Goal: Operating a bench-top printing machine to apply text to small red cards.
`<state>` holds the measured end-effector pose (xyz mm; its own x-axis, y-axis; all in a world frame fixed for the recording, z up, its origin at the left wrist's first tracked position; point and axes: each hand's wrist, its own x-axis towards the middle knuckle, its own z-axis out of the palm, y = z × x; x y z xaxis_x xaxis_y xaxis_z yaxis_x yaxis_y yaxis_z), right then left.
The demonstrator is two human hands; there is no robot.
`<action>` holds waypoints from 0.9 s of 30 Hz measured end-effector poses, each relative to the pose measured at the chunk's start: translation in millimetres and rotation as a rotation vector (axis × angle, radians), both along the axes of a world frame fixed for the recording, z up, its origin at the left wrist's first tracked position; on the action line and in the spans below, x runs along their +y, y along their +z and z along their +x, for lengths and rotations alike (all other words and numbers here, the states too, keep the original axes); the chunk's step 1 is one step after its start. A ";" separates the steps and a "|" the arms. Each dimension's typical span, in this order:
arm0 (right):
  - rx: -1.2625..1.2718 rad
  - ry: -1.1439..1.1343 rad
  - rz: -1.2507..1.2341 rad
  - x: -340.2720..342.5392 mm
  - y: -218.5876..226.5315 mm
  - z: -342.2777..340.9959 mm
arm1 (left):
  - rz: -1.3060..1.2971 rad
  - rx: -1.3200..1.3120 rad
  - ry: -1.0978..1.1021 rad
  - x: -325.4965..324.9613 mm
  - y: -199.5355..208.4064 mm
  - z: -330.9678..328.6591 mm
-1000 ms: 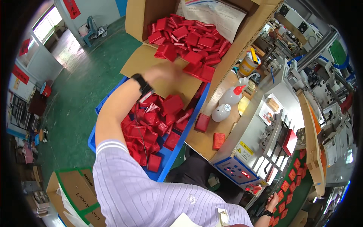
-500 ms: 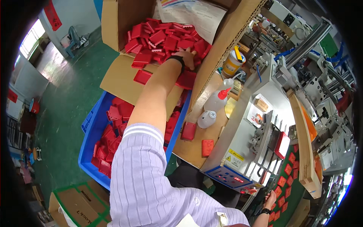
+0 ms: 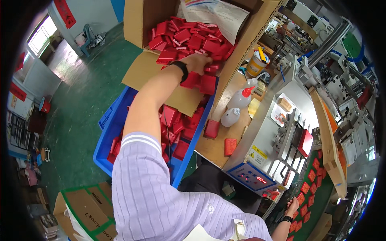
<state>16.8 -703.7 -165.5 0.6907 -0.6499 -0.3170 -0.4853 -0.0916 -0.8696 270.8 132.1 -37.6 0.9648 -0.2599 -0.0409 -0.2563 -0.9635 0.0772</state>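
My left hand [image 3: 197,63], with a black wristband, reaches into an open cardboard box [image 3: 134,24] lying on its side. Its fingers stretch over the heap of red plastic cases [image 3: 195,38], and their tips are partly hidden. Just below the hand, red cases [image 3: 207,85] rest at the box's mouth on its lowered flap [image 3: 183,100]. Under the flap stands a blue crate [image 3: 187,160] with more red cases in it. My right hand [image 3: 292,205] is curled closed beside the machine's [image 3: 251,178] front corner; whatever it grips cannot be made out.
On the wooden bench [image 3: 209,152] stand two plastic squeeze bottles [image 3: 230,117], a yellow can [image 3: 256,64] and two red cases [image 3: 230,147]. Beyond the machine, printed red pieces [image 3: 305,188] lie in rows on a green surface. A taped carton [image 3: 88,209] sits at lower left.
My left hand has drawn back toward the box's mouth, and red cases there have shifted toward the flap. My right hand stays by the machine. The whole view has swung slightly.
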 end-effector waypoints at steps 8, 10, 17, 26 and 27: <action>-0.049 0.053 0.026 1.2 0.4 -1.1 | -0.114 -0.095 0.126 -6.9 -19.8 -169.5; -0.065 0.066 0.045 -9.0 -4.2 -1.3 | -0.090 -0.153 0.109 -11.1 -34.7 -210.1; -0.087 0.096 0.107 -18.3 -10.4 -0.5 | -0.024 -0.031 0.051 -35.3 -37.1 -312.1; -0.255 0.271 0.130 -23.1 -12.6 -17.6 | -0.090 -0.093 0.115 -81.8 -24.1 -315.0; -0.235 0.211 0.139 -12.3 -8.0 -14.8 | -0.107 -0.093 0.158 -93.1 -13.3 -314.0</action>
